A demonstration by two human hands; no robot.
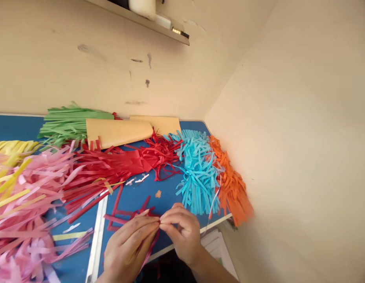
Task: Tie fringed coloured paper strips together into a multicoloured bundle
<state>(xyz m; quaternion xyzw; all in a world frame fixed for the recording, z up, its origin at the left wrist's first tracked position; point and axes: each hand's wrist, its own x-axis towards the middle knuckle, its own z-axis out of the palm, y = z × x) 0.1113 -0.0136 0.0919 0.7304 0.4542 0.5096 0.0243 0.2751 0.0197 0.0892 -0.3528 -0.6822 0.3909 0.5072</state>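
Observation:
Dark red paper strips [120, 218] spread out from under my left hand [131, 243], whose fingers are closed on them near the table's front edge. My right hand [182, 232] pinches at the same spot, its thumb and forefinger meeting my left fingertips. What lies right between the fingertips is mostly hidden, though a bit of dark red shows there. Beyond my hands lies a bunch of red fringed paper [111, 161]. To the right of it are a light blue fringed bunch [198, 169] and an orange one [229, 181].
Pink paper strips [32, 204] and yellow strips [14, 147] cover the left side of the blue table [167, 186]. Green fringe [67, 122] and folded tan paper [117, 131] lie at the back. Walls rise behind and right; a shelf [141, 19] hangs above.

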